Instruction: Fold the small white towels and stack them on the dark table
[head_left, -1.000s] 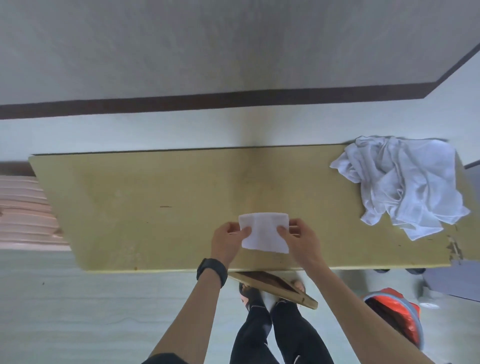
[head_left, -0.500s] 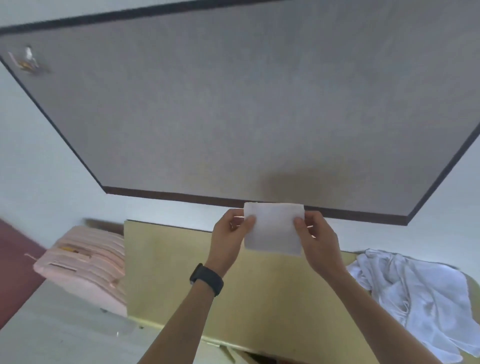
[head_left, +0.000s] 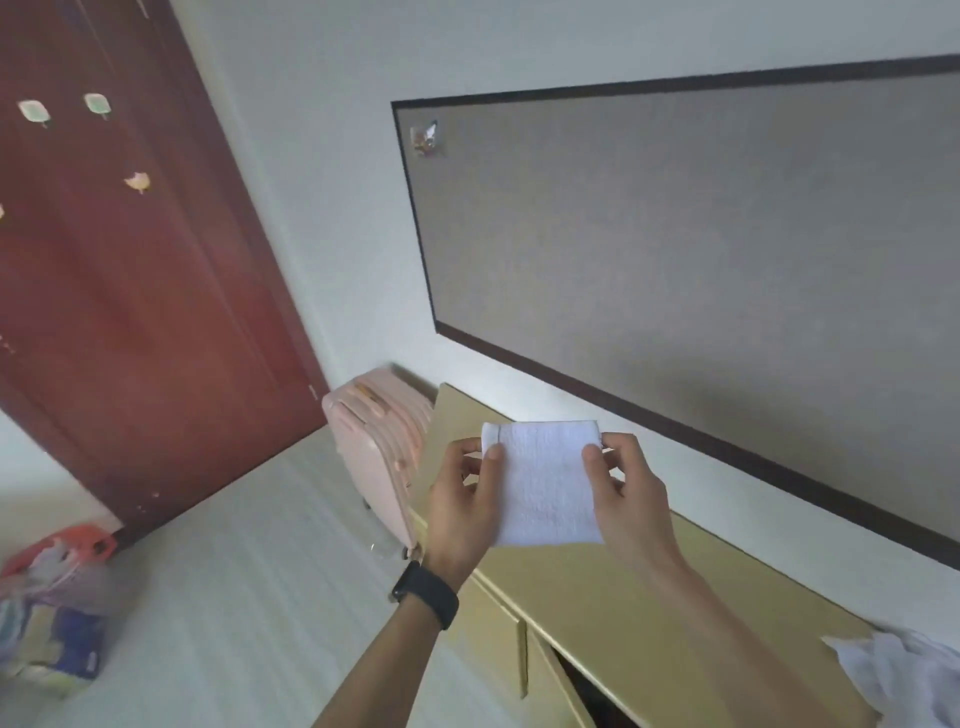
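Two bare hands hold a folded small white towel (head_left: 545, 483) up in front of a yellowish cabinet top (head_left: 649, 613), seen from the head camera. The left hand (head_left: 462, 509), a black wristband (head_left: 425, 594) on its wrist, pinches the towel's left edge between thumb and curled fingers; the right hand (head_left: 628, 509) grips the right edge likewise. A heap of loose white towels (head_left: 904, 675) lies on the cabinet at four o'clock from the held towel, well apart. A pink suitcase (head_left: 374, 447) stands at nine o'clock, a red-brown door (head_left: 130, 286) at ten, a grey framed board (head_left: 701, 260) at one.
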